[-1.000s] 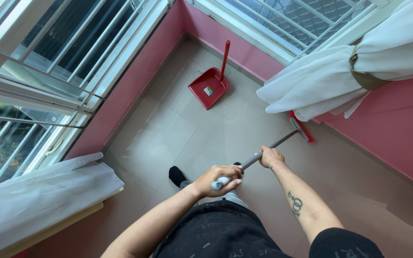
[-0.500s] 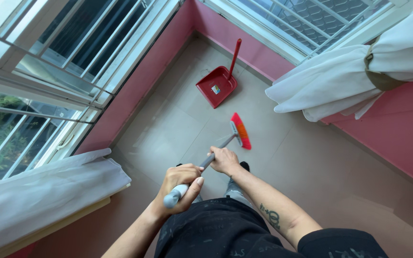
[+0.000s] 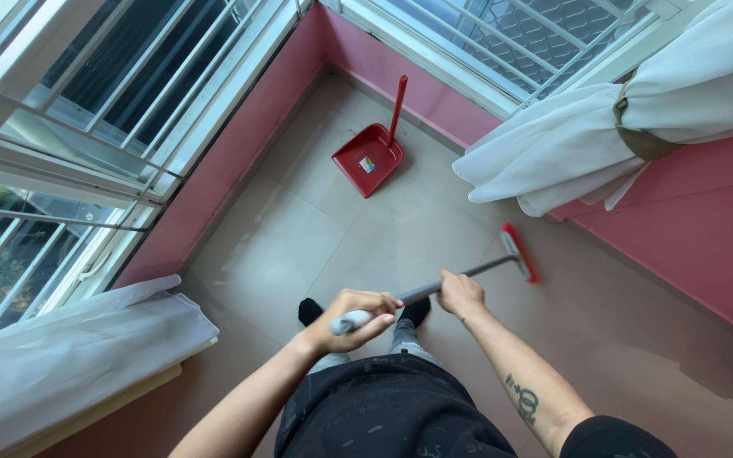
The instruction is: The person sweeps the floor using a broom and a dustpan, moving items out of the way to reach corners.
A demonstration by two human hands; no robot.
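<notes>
I hold a broom with a grey handle in both hands. My left hand grips the pale top end of the handle. My right hand grips it a little farther down. The red broom head rests on the beige tiled floor to the right, close to the pink wall. A red dustpan with an upright red handle stands on the floor near the far corner, well ahead of the broom.
Pink low walls border the floor on the left, far and right sides, with barred windows above. A tied white curtain hangs at the right. Another white curtain lies at the lower left. My dark-socked feet stand below the handle.
The broom head has swung from the middle of the floor back to the right, near the pink wall. Both hands kept their grip on the handle.
</notes>
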